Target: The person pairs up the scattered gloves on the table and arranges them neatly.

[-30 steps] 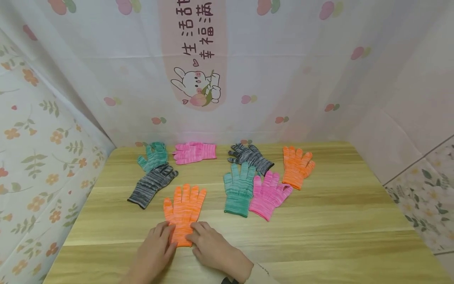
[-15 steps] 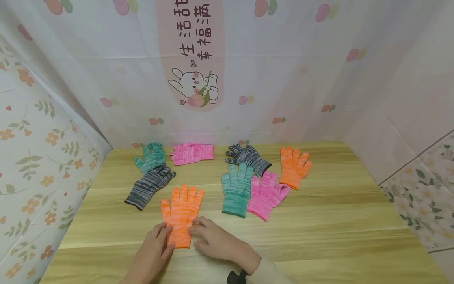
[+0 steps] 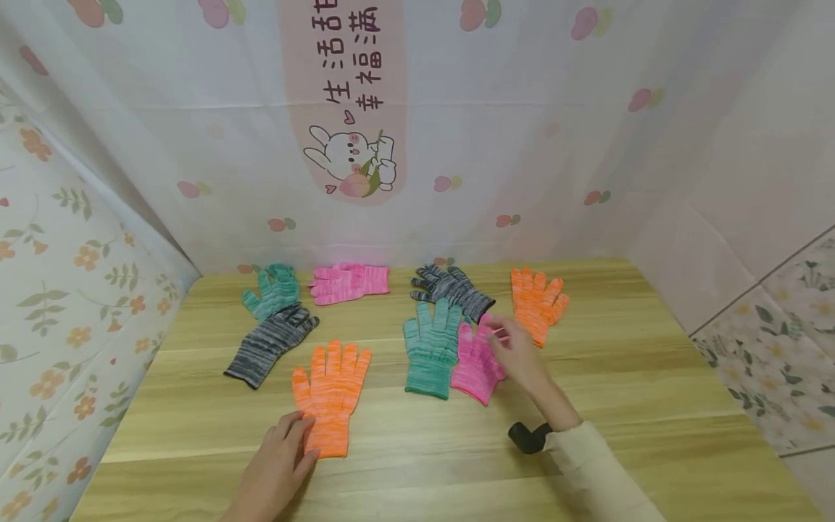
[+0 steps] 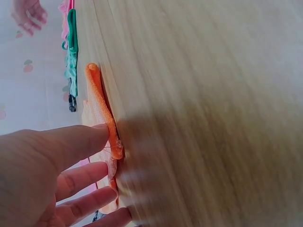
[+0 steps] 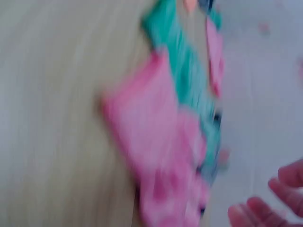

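An orange knit glove (image 3: 331, 406) lies flat, fingers pointing away, at the front left of the table. My left hand (image 3: 277, 453) touches its left edge near the cuff. In the left wrist view the thumb and straight fingers (image 4: 78, 179) rest along the glove's edge. My right hand (image 3: 518, 355) hovers over the right part of a pink glove (image 3: 475, 370), covering its thumb side. Its fingers (image 5: 265, 213) are loosely bent and hold nothing in the blurred right wrist view. Beside the pink glove lies a teal glove (image 3: 430, 355), and another orange glove (image 3: 536, 304) lies just beyond the hand.
A grey-black glove (image 3: 457, 290) lies partly under the teal one. At the back left are a pink glove (image 3: 349, 283), a teal glove (image 3: 274, 293) and a dark grey glove (image 3: 270, 348). A printed curtain (image 3: 496, 152) hangs behind the wooden table (image 3: 620, 435).
My right hand has left the front orange glove and moved right and away to the pink glove. The left hand stays at the orange glove's cuff. The head view has shifted slightly.
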`<state>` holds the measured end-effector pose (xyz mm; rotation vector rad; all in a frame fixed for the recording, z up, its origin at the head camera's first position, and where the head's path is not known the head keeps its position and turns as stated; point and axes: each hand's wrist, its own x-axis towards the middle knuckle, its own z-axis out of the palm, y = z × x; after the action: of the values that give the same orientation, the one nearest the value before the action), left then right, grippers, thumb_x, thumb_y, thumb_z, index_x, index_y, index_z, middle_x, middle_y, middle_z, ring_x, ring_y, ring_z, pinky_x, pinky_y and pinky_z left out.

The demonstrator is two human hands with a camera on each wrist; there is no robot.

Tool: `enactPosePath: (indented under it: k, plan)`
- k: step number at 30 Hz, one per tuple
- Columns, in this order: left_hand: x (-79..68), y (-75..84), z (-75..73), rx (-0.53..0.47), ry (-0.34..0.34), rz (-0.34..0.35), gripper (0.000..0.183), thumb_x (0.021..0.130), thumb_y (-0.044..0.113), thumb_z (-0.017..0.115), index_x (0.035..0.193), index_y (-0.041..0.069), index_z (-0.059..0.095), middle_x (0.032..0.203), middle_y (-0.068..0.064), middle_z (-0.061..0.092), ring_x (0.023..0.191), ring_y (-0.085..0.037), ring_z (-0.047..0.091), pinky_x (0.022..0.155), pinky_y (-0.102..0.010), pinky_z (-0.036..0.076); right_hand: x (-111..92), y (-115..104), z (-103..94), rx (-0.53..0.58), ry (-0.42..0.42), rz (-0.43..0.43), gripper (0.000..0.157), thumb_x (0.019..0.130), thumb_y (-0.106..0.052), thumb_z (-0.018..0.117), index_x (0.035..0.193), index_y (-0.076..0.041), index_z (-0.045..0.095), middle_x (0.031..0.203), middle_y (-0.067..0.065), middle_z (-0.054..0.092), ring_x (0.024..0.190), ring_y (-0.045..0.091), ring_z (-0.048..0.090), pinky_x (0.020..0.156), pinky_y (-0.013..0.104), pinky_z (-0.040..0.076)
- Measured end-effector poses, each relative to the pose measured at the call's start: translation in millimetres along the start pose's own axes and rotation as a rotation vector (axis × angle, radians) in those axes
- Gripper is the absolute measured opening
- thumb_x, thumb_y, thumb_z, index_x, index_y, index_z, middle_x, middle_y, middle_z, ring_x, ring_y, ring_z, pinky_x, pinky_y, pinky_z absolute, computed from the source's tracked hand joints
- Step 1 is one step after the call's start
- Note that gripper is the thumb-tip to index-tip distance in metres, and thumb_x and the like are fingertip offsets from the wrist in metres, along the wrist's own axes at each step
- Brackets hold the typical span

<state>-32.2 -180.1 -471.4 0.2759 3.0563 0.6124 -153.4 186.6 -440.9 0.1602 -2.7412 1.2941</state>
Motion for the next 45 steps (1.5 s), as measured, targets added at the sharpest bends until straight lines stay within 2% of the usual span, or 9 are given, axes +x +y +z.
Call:
enactPosePath:
  k: [6,13,20,24,27,32,37,41,45]
  plan:
    - [1.0,-1.2,-0.4,0.002,-0.012,-0.007,0.045,0.08,0.021,0.072,0.118,0.001,0.059,0.121,-0.017,0.053,0.106,-0.033,0.055,0.086,-0.046,0.05,19.2,46.0,-42.1,-0.185,0.087,0.236,0.032,0.093,-0.013,0.047,0.111,0.012,0.056,0.103,0.027,0.056,0.087,0.035,0.058,0.069,0.041,0.05]
    - [0.0,-4.9,-1.1,0.011,0.007,0.013,0.044,0.078,0.021,0.074,0.116,0.002,0.06,0.119,-0.016,0.054,0.104,-0.033,0.056,0.083,-0.045,0.051,30.6,70.3,-60.4,-0.336,-0.118,0.428,0.039,0.095,-0.031,0.04,0.083,0.005,0.052,0.069,0.011,0.05,0.06,0.02,0.047,0.049,0.028,0.037]
    - [-0.8,-6.2,-0.9,0.008,0.033,0.032,0.043,0.077,0.02,0.075,0.113,0.002,0.061,0.117,-0.015,0.055,0.103,-0.033,0.057,0.084,-0.045,0.051,34.2,70.8,-56.3,-0.422,-0.245,0.462,0.05,0.094,-0.041,0.043,0.094,0.007,0.055,0.09,0.022,0.056,0.078,0.029,0.054,0.063,0.036,0.044]
    - [0.4,-6.1,-2.3,0.008,0.007,0.023,0.043,0.078,0.02,0.075,0.114,0.002,0.061,0.118,-0.015,0.055,0.104,-0.032,0.056,0.085,-0.045,0.05,35.3,68.5,-56.1,-0.411,-0.266,0.484,0.041,0.093,-0.04,0.047,0.081,-0.001,0.049,0.078,0.01,0.046,0.069,0.022,0.043,0.056,0.031,0.037]
    - [1.4,-6.1,-3.5,0.011,-0.007,0.02,0.044,0.078,0.021,0.074,0.114,0.002,0.061,0.118,-0.015,0.054,0.105,-0.032,0.056,0.086,-0.044,0.05,35.4,69.4,-58.2,-0.391,-0.271,0.483,0.04,0.092,-0.038,0.049,0.084,0.001,0.049,0.08,0.011,0.047,0.071,0.023,0.044,0.058,0.032,0.038]
    - [1.5,-4.6,-4.6,0.016,0.005,0.026,0.043,0.077,0.021,0.075,0.113,0.002,0.061,0.117,-0.014,0.055,0.104,-0.031,0.056,0.085,-0.044,0.05,35.4,76.3,-61.3,-0.337,-0.25,0.454,0.044,0.091,-0.034,0.051,0.103,0.008,0.054,0.103,0.025,0.057,0.087,0.031,0.054,0.071,0.04,0.046]
    - [1.7,-3.2,-4.4,0.021,0.024,0.037,0.042,0.075,0.02,0.076,0.111,0.002,0.062,0.115,-0.013,0.055,0.103,-0.03,0.057,0.084,-0.043,0.05,38.9,80.5,-65.5,-0.348,-0.198,0.404,0.021,0.087,-0.02,0.046,0.075,-0.003,0.046,0.069,0.008,0.046,0.063,0.02,0.044,0.054,0.029,0.037]
    - [2.8,-2.3,-4.6,0.016,0.014,0.027,0.042,0.076,0.02,0.076,0.111,0.003,0.062,0.115,-0.013,0.055,0.103,-0.03,0.056,0.084,-0.043,0.05,42.5,78.1,-72.0,-0.291,-0.036,0.37,0.013,0.083,-0.011,0.041,0.072,-0.005,0.041,0.059,0.0,0.038,0.052,0.014,0.037,0.046,0.024,0.03]
    - [3.7,-1.8,-4.5,0.009,0.005,0.02,0.042,0.076,0.02,0.076,0.111,0.003,0.062,0.116,-0.013,0.055,0.103,-0.03,0.056,0.085,-0.044,0.05,46.3,66.7,-80.1,-0.223,0.152,0.321,0.016,0.086,-0.009,0.041,0.092,0.004,0.048,0.067,0.007,0.049,0.053,0.015,0.043,0.045,0.026,0.035]
